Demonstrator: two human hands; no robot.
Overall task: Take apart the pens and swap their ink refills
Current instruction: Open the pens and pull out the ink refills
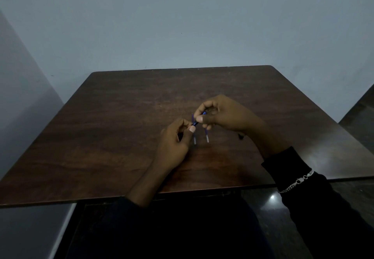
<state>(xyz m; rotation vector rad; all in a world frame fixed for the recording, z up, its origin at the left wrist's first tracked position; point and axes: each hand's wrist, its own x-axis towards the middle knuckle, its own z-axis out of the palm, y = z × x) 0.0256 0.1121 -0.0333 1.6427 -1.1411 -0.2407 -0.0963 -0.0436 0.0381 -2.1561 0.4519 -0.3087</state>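
Seen from the head camera, a blue pen (197, 120) is held above the middle of the wooden table (121, 117), its long axis slanting from lower left to upper right; the left hand (175, 139) pinches its lower end between thumb and fingers, and the right hand (220, 115) pinches the upper end. Just beneath, two thin refills (207, 138) lie on the table side by side, pointing toward the person; both hands look about equally near them, so either could reach down.

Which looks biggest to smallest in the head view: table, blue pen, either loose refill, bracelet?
1. table
2. bracelet, nearer the camera, so unsure against the pen
3. blue pen, mostly hidden by both hands
4. refills, alike
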